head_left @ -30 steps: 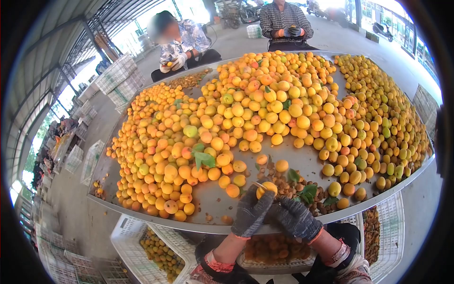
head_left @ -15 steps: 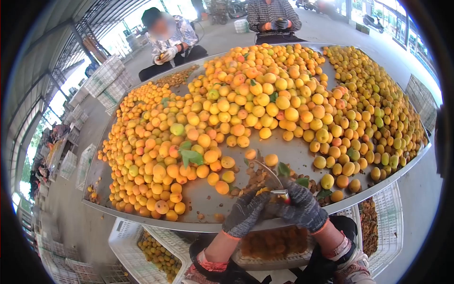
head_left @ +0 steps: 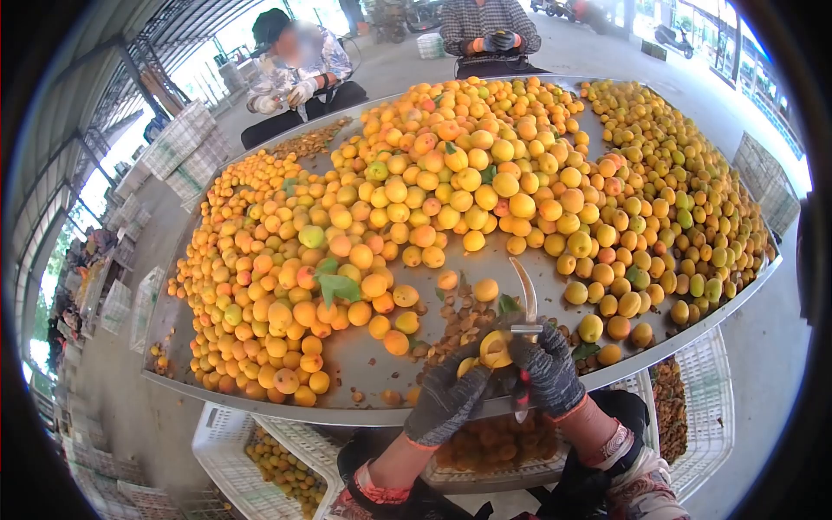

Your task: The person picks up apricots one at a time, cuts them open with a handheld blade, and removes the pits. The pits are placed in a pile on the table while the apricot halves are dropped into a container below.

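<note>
My left hand [head_left: 446, 400], in a dark grey glove, has its fingers closed around an apricot [head_left: 495, 350] that appears cut, with its hollow inside showing. My right hand [head_left: 548, 371], gloved alike, grips a curved knife [head_left: 525, 290]; its blade points up and away over the metal table, and its red handle passes below the fingers. Both hands are close together above the near table edge. Apricot pits [head_left: 468, 316] and a few leaves lie just beyond them. A large heap of orange-yellow apricots [head_left: 381, 212] spreads over the table [head_left: 364, 368].
Below the table edge stand a white crate with apricots [head_left: 227, 442], a container of apricot halves [head_left: 498, 444] and another crate [head_left: 711, 390]. Two people [head_left: 299, 65] [head_left: 490, 30] sit across the table. Stacked crates [head_left: 179, 143] stand at left.
The knife blade has swung more upright. The cut apricot now shows between my hands, which have parted slightly. The person at the far left has bent lower. The view has shifted slightly.
</note>
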{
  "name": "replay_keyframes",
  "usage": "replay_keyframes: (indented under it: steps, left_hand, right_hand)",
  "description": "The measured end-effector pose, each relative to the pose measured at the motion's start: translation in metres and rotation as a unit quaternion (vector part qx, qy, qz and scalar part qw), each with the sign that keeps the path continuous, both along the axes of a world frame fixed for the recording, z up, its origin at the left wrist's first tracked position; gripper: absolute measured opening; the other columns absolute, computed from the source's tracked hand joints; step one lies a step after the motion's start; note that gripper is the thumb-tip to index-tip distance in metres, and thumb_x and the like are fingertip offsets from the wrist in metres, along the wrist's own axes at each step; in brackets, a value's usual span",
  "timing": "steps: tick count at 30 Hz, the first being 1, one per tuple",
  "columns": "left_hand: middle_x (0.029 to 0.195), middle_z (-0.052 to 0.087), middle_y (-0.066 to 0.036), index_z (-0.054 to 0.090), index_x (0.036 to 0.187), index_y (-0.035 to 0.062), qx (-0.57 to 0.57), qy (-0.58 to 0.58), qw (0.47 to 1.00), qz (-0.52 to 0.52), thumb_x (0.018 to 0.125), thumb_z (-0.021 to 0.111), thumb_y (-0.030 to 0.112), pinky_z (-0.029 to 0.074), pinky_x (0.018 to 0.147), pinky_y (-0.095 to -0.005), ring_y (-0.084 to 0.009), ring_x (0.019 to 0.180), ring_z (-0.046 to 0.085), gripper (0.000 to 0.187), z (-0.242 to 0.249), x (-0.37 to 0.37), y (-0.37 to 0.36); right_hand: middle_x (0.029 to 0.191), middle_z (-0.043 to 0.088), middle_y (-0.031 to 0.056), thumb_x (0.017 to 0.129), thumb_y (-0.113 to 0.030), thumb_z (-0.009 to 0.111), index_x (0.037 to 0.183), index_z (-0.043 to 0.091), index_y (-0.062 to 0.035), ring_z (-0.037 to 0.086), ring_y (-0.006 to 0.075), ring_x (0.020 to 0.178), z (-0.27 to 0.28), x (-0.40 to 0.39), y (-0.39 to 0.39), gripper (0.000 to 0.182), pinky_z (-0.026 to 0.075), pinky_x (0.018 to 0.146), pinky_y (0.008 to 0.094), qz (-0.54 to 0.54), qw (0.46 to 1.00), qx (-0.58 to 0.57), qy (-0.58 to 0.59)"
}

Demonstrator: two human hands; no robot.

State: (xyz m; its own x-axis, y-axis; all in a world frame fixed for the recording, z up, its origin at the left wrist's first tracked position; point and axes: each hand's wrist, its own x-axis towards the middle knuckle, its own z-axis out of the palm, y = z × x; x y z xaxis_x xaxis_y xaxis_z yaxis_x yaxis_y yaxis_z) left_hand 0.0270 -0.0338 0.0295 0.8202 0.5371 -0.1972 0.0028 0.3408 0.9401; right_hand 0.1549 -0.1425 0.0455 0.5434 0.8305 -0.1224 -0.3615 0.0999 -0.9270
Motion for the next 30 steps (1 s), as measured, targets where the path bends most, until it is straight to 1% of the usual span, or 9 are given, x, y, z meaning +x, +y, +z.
replay_keyframes:
  steps: [6, 8, 15, 17, 20, 24, 27, 29, 30]
  left_hand:
    - [0.084, 0.059, -0.006, 0.050, 0.115, 0.0051, 0.053, 0.056, 0.986, -0.146, 0.085, 0.056, 0.023, 0.045, 0.060, -0.0266, -0.0136, 0.068, 0.056, 0.036, 0.012, -0.013, 0.009]
    - [0.092, 0.060, -0.013, 0.050, 0.118, 0.0119, 0.390, 0.045, 0.870, -0.298, 0.083, 0.055, 0.034, 0.047, 0.065, -0.0332, -0.0246, 0.075, 0.060, 0.041, 0.020, -0.014, 0.010]
    - [0.097, 0.060, -0.015, 0.048, 0.120, 0.0173, 0.432, 0.041, 0.824, -0.365, 0.080, 0.056, 0.042, 0.047, 0.068, -0.0371, -0.0296, 0.081, 0.061, 0.048, 0.028, -0.014, 0.009]
    - [0.096, 0.060, -0.016, 0.048, 0.120, 0.0120, 0.361, 0.043, 0.852, -0.376, 0.082, 0.054, 0.041, 0.048, 0.068, -0.0358, -0.0296, 0.080, 0.061, 0.048, 0.014, -0.016, 0.006]
    - [0.098, 0.060, -0.013, 0.047, 0.120, 0.0066, 0.348, 0.017, 0.896, -0.274, 0.083, 0.055, 0.031, 0.047, 0.070, -0.0325, -0.0241, 0.082, 0.059, 0.045, 0.014, -0.016, 0.009]
    - [0.100, 0.060, -0.009, 0.045, 0.120, -0.0016, 0.328, -0.025, 0.937, -0.115, 0.086, 0.056, 0.017, 0.046, 0.074, -0.0276, -0.0158, 0.086, 0.057, 0.040, 0.018, -0.009, 0.009]
    - [0.107, 0.057, -0.007, 0.045, 0.121, 0.0000, 0.096, -0.038, 0.994, -0.034, 0.084, 0.058, 0.013, 0.042, 0.082, -0.0251, -0.0105, 0.096, 0.051, 0.041, 0.013, 0.002, -0.003]
    - [0.112, 0.054, -0.008, 0.045, 0.122, 0.0000, 0.087, -0.043, 0.995, 0.005, 0.085, 0.057, 0.015, 0.040, 0.086, -0.0249, -0.0112, 0.102, 0.048, 0.042, 0.005, 0.005, -0.004]
    - [0.108, 0.056, -0.005, 0.045, 0.121, 0.0001, 0.121, -0.043, 0.991, 0.028, 0.086, 0.056, 0.017, 0.042, 0.082, -0.0239, -0.0103, 0.095, 0.050, 0.041, 0.009, 0.007, -0.006]
  right_hand:
    - [0.081, 0.059, 0.0050, 0.080, -0.017, 0.060, 0.104, 0.052, -0.0034, 0.057, 0.0115, 0.058, -0.008, 0.010, 0.005, 0.029, 0.044, 0.045, 0.0215, -0.030, 0.987, 0.084, 0.135]
    - [0.084, 0.059, 0.0055, 0.078, -0.018, 0.062, 0.103, 0.052, -0.0031, 0.058, 0.0123, 0.064, -0.004, 0.010, 0.005, 0.031, 0.047, 0.050, 0.0231, -0.056, 0.983, 0.089, 0.148]
    - [0.081, 0.059, 0.0086, 0.073, -0.015, 0.060, 0.105, 0.052, -0.0013, 0.056, 0.0135, 0.052, -0.015, 0.011, 0.010, 0.036, 0.046, 0.042, 0.0220, 0.011, 0.985, 0.073, 0.157]
    - [0.078, 0.059, 0.0084, 0.073, -0.014, 0.060, 0.104, 0.051, -0.0014, 0.055, 0.0141, 0.048, -0.018, 0.005, 0.015, 0.035, 0.046, 0.040, 0.0232, -0.090, 0.986, 0.062, 0.127]
    - [0.096, 0.057, 0.0046, 0.077, -0.013, 0.062, 0.102, 0.053, -0.0038, 0.056, 0.0137, 0.088, -0.013, 0.009, 0.007, 0.028, 0.048, 0.073, 0.0276, -0.008, 0.980, 0.090, 0.176]
    - [0.097, 0.056, 0.0046, 0.077, -0.011, 0.063, 0.103, 0.052, -0.0035, 0.055, 0.0136, 0.088, -0.008, 0.002, 0.008, 0.029, 0.047, 0.075, 0.0273, -0.003, 0.982, 0.072, 0.175]
    - [0.096, 0.056, 0.0042, 0.077, -0.010, 0.062, 0.102, 0.052, -0.0034, 0.055, 0.0130, 0.085, -0.014, -0.007, 0.009, 0.028, 0.047, 0.072, 0.0267, -0.014, 0.983, 0.075, 0.168]
    - [0.094, 0.057, 0.0057, 0.074, -0.009, 0.059, 0.103, 0.052, -0.0040, 0.057, 0.0162, 0.086, -0.028, -0.007, 0.014, 0.031, 0.049, 0.070, 0.0289, -0.064, 0.988, 0.014, -0.143]
    - [0.095, 0.057, 0.0052, 0.075, -0.009, 0.059, 0.106, 0.053, -0.0051, 0.057, 0.0146, 0.083, -0.017, -0.011, 0.013, 0.031, 0.049, 0.067, 0.0278, -0.057, 0.989, 0.075, 0.112]
